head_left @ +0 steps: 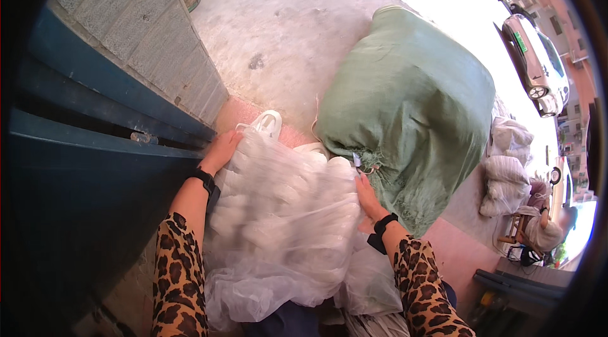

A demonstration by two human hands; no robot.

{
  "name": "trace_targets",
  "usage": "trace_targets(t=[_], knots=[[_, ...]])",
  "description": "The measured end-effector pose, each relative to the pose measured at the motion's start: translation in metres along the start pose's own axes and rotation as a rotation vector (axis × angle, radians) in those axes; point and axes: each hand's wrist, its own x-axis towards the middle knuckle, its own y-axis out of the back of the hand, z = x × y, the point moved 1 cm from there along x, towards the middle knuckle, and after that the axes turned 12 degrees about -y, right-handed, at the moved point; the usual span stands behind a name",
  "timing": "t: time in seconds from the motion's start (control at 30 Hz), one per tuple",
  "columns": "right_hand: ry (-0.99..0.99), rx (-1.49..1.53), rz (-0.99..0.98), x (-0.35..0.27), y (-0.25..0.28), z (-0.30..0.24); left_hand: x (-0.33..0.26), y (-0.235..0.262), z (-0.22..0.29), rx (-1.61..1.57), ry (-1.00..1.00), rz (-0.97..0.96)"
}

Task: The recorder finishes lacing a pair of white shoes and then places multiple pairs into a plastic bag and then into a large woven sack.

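Both hands on big clear plastic bag (278, 223) stuffed with white cups, sitting on pink step between blue gate (76, 166) and green woven sack (405, 109). Left hand (220, 150) cupped over bag's upper left corner, fingers curled on film. Right hand (367, 197) flat, fingers spread, pressed on right side. Best gripped evenly from both sides, low and firm; thin film likely tears if pinched. White handled bag (266, 123) just behind.

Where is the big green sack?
In the head view, the big green sack lies on the concrete ground at upper right, just beyond the right hand and touching the clear plastic bag both hands press on.
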Motion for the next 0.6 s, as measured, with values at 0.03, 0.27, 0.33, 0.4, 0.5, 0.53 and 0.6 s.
trace_targets(t=[0.03, 0.27, 0.33, 0.4, 0.5, 0.53, 0.6], knots=[[-0.002, 0.045, -0.011, 0.008, -0.003, 0.006, 0.0, -0.004, 0.001, 0.081, -0.023, 0.052], [0.069, -0.341, -0.029, 0.008, -0.012, -0.017, 0.009, -0.003, 0.009, 0.184, -0.086, 0.179], [0.15, -0.377, 0.03, 0.011, -0.01, -0.019, 0.014, -0.011, 0.009, 0.276, -0.08, 0.169], [0.228, -0.416, 0.087, 0.011, -0.009, -0.022, 0.017, -0.017, 0.014, 0.366, -0.071, 0.159], [0.214, -0.395, 0.051, 0.011, -0.014, -0.025, 0.02, -0.022, 0.02, 0.352, -0.042, 0.164], [0.22, -0.414, 0.034, 0.01, -0.017, -0.024, 0.018, -0.021, 0.018, 0.331, -0.031, 0.17], [0.231, -0.439, 0.021, 0.015, -0.017, -0.031, 0.013, -0.021, 0.013, 0.307, -0.022, 0.183]])
